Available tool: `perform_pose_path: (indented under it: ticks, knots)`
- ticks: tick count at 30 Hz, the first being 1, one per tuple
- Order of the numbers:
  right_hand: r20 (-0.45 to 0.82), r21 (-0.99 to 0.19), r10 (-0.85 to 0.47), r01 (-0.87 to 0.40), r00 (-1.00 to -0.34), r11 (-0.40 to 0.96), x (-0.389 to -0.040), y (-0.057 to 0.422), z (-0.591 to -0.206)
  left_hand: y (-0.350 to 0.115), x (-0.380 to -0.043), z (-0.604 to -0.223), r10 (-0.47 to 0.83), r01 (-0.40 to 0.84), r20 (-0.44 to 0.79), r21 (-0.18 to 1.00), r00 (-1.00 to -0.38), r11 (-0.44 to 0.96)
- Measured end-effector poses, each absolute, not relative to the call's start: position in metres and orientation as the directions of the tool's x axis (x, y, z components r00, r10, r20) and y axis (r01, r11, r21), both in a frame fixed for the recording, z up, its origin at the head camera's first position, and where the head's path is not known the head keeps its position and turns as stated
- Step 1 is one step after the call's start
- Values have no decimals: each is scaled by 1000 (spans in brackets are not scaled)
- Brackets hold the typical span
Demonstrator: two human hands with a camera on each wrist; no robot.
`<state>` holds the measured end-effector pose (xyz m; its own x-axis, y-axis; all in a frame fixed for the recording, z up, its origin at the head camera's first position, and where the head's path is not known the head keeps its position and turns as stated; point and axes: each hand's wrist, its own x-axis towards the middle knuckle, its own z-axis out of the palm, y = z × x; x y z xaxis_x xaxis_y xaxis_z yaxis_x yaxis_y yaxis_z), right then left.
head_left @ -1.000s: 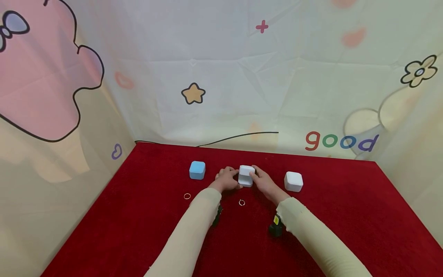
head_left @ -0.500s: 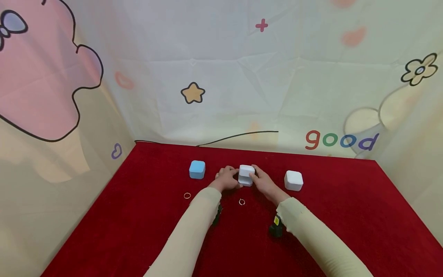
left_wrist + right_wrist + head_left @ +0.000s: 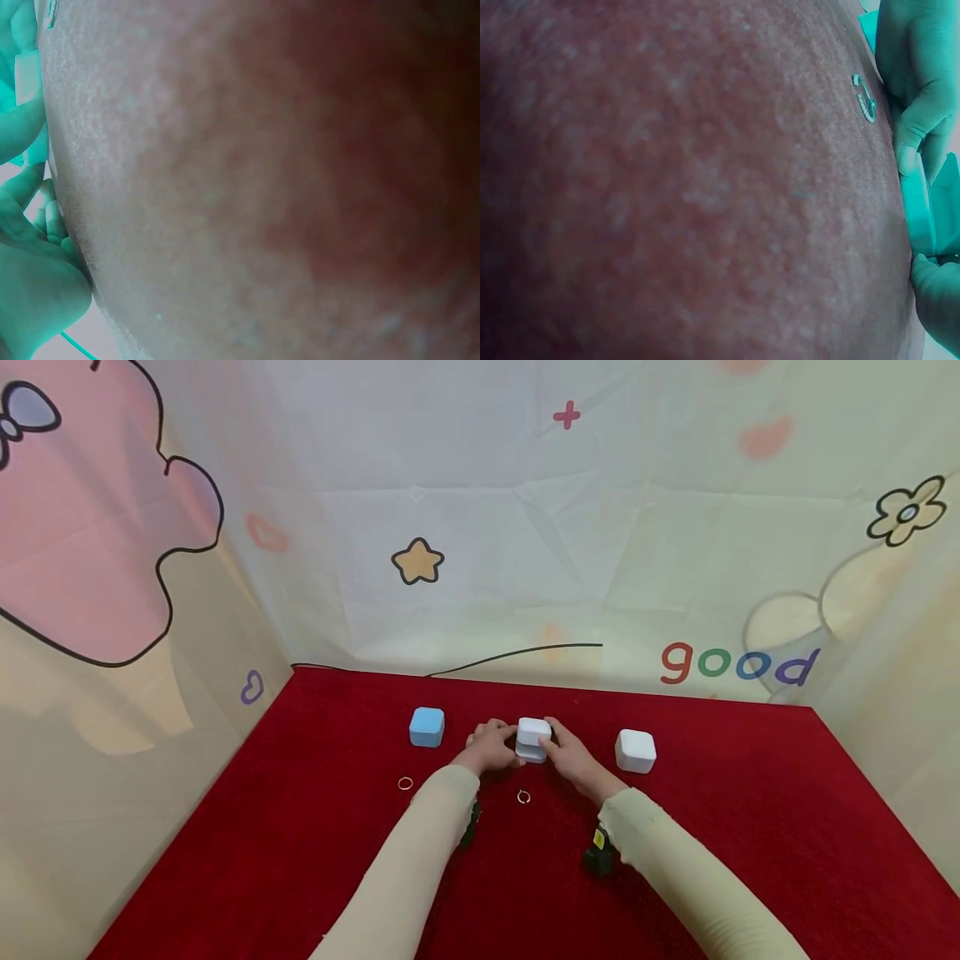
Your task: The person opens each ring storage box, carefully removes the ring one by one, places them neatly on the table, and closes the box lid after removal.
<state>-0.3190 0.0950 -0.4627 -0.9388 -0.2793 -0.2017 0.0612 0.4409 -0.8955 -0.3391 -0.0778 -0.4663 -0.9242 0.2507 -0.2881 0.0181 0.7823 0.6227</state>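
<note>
Between my two hands on the red cloth sits a small white ring box (image 3: 533, 732), its lid tilted part way over the base with a gap at the front. My left hand (image 3: 489, 748) grips the box at its left side, thumb low by the base. From the right, my right hand (image 3: 576, 758) pinches the lid, thumb at its front edge. In the right wrist view the box (image 3: 921, 214) shows parted between both hands, tinted green. A ring (image 3: 523, 797) lies on the cloth just in front, and a second ring (image 3: 406, 783) lies further left.
A light blue ring box (image 3: 427, 727) stands closed left of my left hand, and another closed white ring box (image 3: 635, 751) is to the right. Red cloth (image 3: 315, 827) covers the table. A printed curtain (image 3: 480, 527) hangs behind and at both sides.
The lid of the held ring box has come down a little, narrowing the gap at its front. Both hands keep almost the same place; the rings and other boxes have not moved.
</note>
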Motion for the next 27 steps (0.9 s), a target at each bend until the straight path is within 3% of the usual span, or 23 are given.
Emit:
perform_pose_path:
  ticks: [27]
  knots:
    - [-150, -897, -290, 7, -945, 442, -316, 97, -466, -78, -335, -461, 260, 36, -291, 601, -921, 799]
